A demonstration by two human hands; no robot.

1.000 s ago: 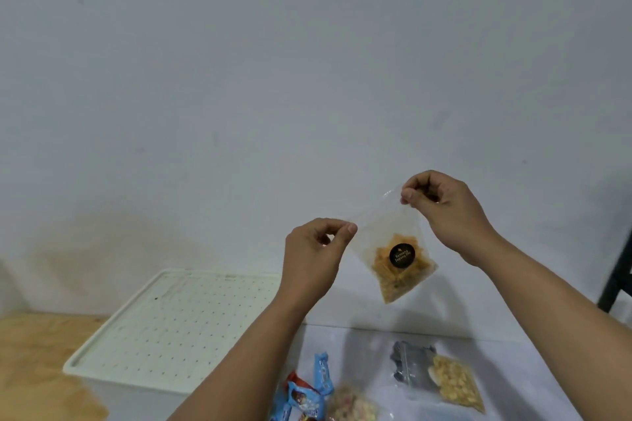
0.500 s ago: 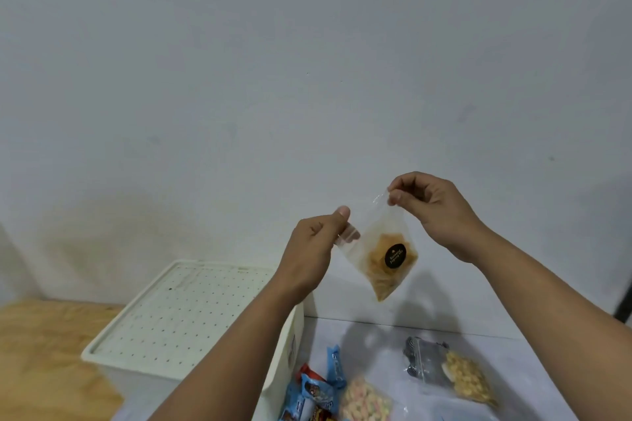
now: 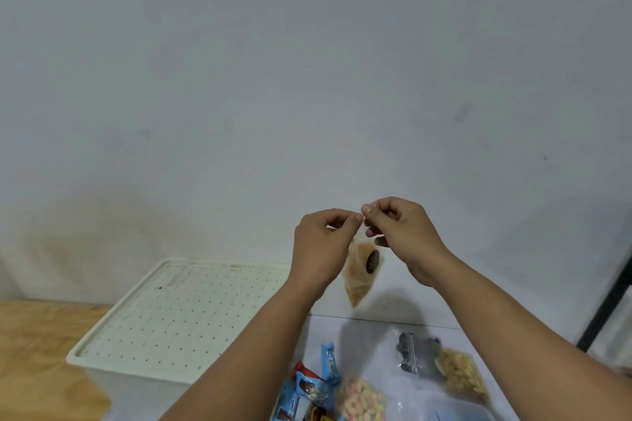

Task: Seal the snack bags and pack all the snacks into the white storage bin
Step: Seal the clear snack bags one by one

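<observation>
While loose snacks [image 3: 342, 393] waited on the table [image 3: 383, 331] | both hands pinched the small bag [image 3: 361, 272] top, left hand [image 3: 323, 249] and right hand [image 3: 400, 232] nearly touching, likely to press its seal | bin [image 3: 178, 314] behind-left, lid on.

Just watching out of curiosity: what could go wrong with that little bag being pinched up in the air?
1. Both hands, left and right, pinch only the top of the snack bag; a slip could drop it.
2. The white storage bin has its lid on, so packing must wait.
</observation>
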